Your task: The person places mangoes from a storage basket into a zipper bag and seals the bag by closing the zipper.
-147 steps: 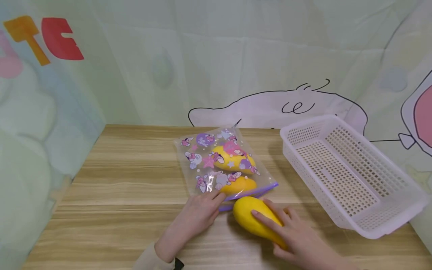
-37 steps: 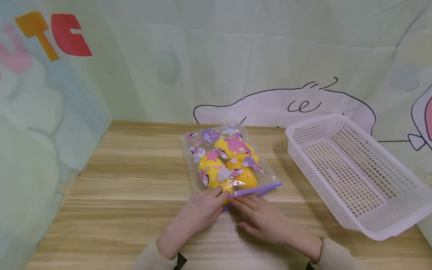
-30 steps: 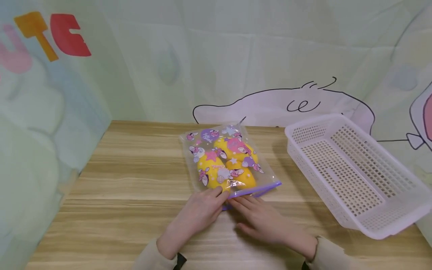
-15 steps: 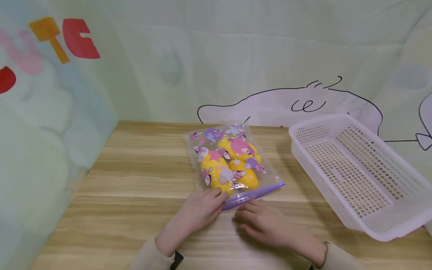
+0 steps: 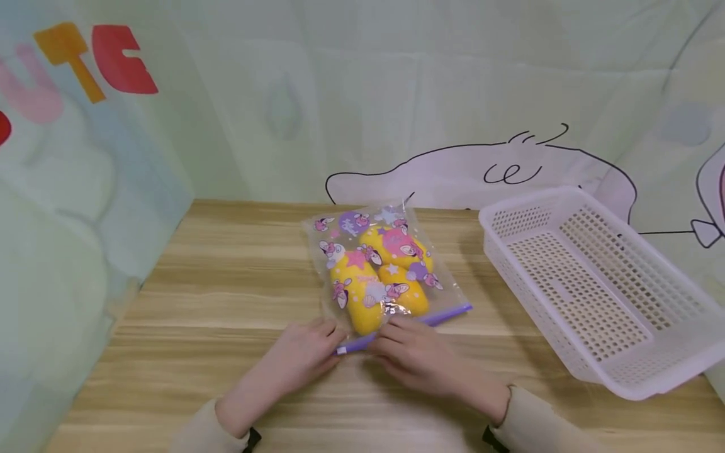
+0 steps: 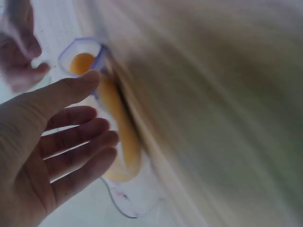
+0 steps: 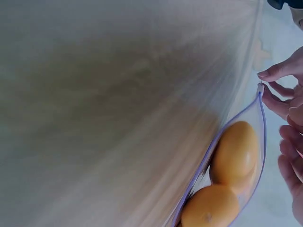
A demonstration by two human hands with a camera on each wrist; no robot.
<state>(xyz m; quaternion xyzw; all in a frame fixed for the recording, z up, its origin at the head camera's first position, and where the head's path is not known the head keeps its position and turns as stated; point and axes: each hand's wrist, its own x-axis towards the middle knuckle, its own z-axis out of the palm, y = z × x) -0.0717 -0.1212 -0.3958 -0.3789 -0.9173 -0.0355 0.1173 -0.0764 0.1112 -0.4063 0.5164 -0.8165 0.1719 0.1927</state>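
Observation:
A clear zip bag (image 5: 317, 245) with pink and purple cartoon prints lies on the table, its purple zip edge (image 5: 447, 314) toward me. Inside are three yellow mangoes (image 5: 354, 280). My left hand (image 5: 306, 346) is at the bag's left corner, by the white zip slider (image 5: 342, 350); the left wrist view shows its thumb apart from the bent fingers (image 6: 85, 137). Over the middle of the zip edge is my right hand (image 5: 416, 352), its fingers loosely bent. In the right wrist view the bag mouth (image 7: 263, 123) gapes around the mangoes.
A white perforated plastic basket (image 5: 578, 371) stands to the right of the bag. The wood-grain table (image 5: 226, 283) reaches back to a printed cloth backdrop (image 5: 368, 119), which also hangs along the left side.
The mango my right hand held 4.9 s ago is now in the bag. Since then, my left hand has shifted to the bag's left corner, and my right hand leftward along the zip edge.

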